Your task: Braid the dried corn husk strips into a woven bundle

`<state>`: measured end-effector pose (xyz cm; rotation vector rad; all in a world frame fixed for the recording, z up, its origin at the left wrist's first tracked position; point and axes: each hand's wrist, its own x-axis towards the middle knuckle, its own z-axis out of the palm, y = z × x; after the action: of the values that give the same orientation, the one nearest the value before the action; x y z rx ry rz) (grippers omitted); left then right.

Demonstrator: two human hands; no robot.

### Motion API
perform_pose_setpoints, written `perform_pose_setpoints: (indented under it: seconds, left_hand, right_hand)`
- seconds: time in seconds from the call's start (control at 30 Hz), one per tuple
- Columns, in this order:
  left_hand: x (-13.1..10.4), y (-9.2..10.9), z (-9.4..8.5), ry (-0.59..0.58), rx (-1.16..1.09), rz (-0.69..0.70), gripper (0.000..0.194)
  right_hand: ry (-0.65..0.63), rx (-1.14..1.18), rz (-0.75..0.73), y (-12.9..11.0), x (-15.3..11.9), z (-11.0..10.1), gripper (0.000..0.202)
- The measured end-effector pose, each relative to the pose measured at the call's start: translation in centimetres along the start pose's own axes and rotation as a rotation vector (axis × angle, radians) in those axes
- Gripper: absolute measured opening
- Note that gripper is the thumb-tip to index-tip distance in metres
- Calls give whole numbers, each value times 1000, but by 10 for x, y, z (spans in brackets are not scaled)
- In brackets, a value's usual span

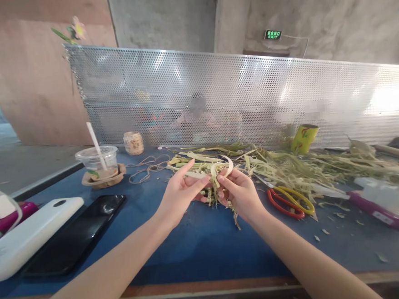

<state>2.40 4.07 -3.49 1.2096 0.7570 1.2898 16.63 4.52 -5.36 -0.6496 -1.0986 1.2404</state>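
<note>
Between my two hands is a small piece of woven plant strips [213,195], pale green with loose ends hanging down. My left hand [183,189] is closed on its left side, with the thumb lying toward the middle. The fingers of my right hand [238,190] pinch its right side, and a pale strip [228,165] curls up above them. Parts of the woven piece are hidden by my fingers. A heap of dried plant strips [272,167] lies behind and to the right. Close to my right wrist are scissors [288,202] with red and yellow handles.
On the left are a plastic cup [97,159] with a straw, a black phone [77,235], a white power bank [37,233] and twine [149,166]. A yellow-green can [304,138] stands before the perforated metal screen [181,87]. A magenta-and-white object [383,212] lies right.
</note>
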Motion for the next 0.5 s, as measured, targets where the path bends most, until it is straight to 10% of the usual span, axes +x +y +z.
perform_pose_setpoints:
  seconds: [0.5]
  left_hand:
    - [-5,6,2,-26,346,27,96]
  right_hand:
    - [33,-430,21,-4,4,-8,33]
